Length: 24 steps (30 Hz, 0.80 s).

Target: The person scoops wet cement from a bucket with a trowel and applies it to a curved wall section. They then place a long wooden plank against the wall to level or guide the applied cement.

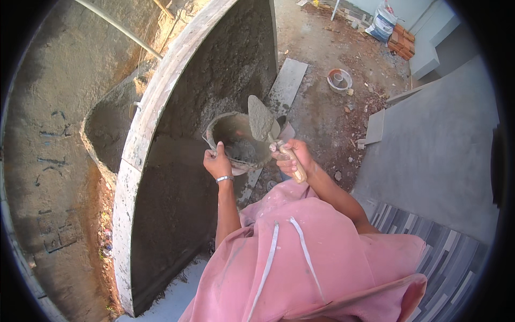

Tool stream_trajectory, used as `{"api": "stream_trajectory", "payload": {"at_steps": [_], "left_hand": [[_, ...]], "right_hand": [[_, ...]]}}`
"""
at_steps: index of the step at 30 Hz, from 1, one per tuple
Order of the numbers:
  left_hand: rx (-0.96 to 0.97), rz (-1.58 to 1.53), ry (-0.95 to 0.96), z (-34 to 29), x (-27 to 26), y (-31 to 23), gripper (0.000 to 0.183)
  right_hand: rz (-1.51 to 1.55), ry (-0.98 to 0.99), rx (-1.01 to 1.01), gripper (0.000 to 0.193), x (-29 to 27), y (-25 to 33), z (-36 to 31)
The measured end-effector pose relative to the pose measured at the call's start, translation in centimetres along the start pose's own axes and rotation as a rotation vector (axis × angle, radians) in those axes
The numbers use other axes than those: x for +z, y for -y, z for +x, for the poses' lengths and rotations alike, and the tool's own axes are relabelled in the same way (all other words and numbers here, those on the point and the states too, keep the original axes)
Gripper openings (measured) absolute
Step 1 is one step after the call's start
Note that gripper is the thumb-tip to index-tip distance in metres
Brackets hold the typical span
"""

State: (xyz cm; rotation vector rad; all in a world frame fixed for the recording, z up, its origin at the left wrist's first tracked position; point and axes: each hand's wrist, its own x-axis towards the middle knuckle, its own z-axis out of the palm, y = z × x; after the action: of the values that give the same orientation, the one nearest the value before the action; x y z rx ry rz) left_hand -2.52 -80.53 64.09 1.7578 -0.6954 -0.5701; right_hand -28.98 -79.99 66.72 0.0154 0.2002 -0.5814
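Mortar, wet and grey, sits in the bottom of the round grey mortar-caked pan (236, 140), whose near rim the left hand (216, 162) pinches closed. The right hand (294, 159) is wrapped around the wooden-handled steel pointing trowel (261, 119). Its blade runs up and left from the grip, tip above the pan's far rim, beside the curved rough-plastered wall (214, 80).
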Motion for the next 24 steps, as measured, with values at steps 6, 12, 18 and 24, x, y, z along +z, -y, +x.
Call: {"api": "stream_trajectory", "payload": {"at_steps": [6, 12, 18, 24], "left_hand": [[-0.063, 0.148, 0.017, 0.3, -0.9, 3.2, 0.048], [-0.096, 0.304, 0.030, 0.7, -0.3, 3.1, 0.048], [-0.122, 0.290, -0.058, 1.8, 4.1, -0.3, 0.049], [-0.105, 0.247, -0.044, 2.9, 9.9, -4.4, 0.052]], "right_hand": [[-0.183, -0.459, -0.818, 0.010, 2.0, 16.6, 4.4], [-0.572, -0.905, -1.615, 0.008, 2.2, 38.9, 9.9], [-0.571, -1.386, -1.792, 0.020, 3.7, 51.3, 25.0], [-1.304, -0.583, -1.011, 0.019, 6.9, 31.1, 28.4]]}}
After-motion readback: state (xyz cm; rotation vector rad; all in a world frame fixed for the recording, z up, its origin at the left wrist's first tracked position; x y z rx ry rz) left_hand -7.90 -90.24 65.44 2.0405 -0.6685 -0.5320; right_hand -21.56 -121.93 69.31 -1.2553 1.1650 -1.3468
